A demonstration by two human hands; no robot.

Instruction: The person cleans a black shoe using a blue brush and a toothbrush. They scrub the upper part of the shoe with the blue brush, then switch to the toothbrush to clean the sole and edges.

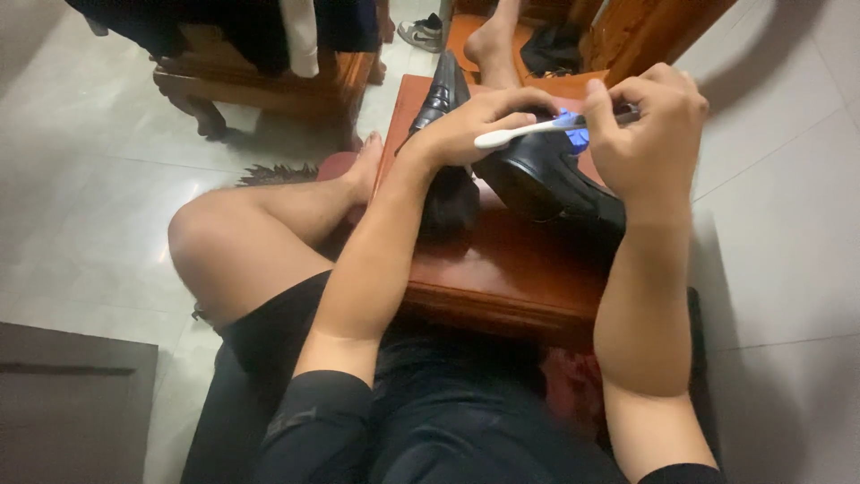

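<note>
While the left hand (pixel 479 125) hides the black shoe's (pixel 537 175) top, the toothbrush (pixel 537 128) head blurs.

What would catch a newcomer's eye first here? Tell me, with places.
At top centre, the left hand steadies a glossy black shoe over a reddish wooden table, while the right hand holds a white toothbrush with a blue head against it. A second black shoe lies just behind, and a bent bare knee fills the left.
</note>
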